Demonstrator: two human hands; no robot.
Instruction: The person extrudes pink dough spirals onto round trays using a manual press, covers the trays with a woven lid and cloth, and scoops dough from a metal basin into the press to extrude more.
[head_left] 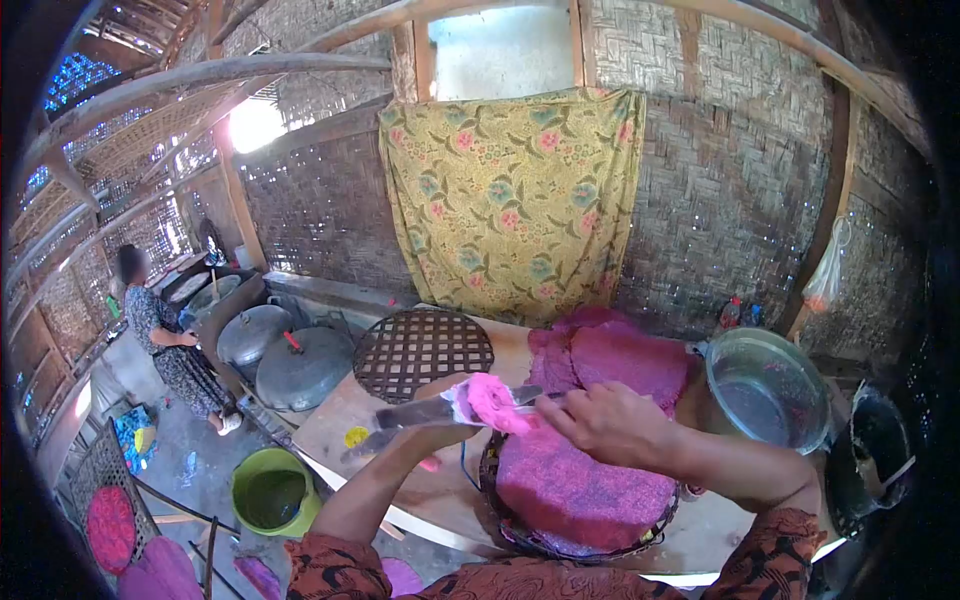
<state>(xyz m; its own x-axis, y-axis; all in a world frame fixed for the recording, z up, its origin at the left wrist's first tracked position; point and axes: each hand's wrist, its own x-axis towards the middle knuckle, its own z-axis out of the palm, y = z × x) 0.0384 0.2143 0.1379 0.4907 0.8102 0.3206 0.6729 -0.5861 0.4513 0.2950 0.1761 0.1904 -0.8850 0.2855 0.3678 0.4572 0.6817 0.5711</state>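
My left hand (436, 432) is closed around a long, flat grey piece (408, 413), whose exact kind I cannot make out. Soft pink dough (491, 401) is heaped at its right end, partly on a whitish surface. My right hand (610, 422) grips a thin spoon-like tool (540, 398) whose tip touches the dough; its handle is mostly hidden by the fingers. Below the right hand, a round woven basket (488, 490) holds a large, speckled pink-purple mass (585, 490). Another pink-purple sheet (630, 365) lies behind it.
A dark open-weave tray (425, 352) lies on the wooden table (335, 425). To the right are a clear basin (765, 385) and a black bucket (868, 445). A green bucket (272, 492) sits on the floor. Lidded pots (305, 368) and another person (165, 340) are at left.
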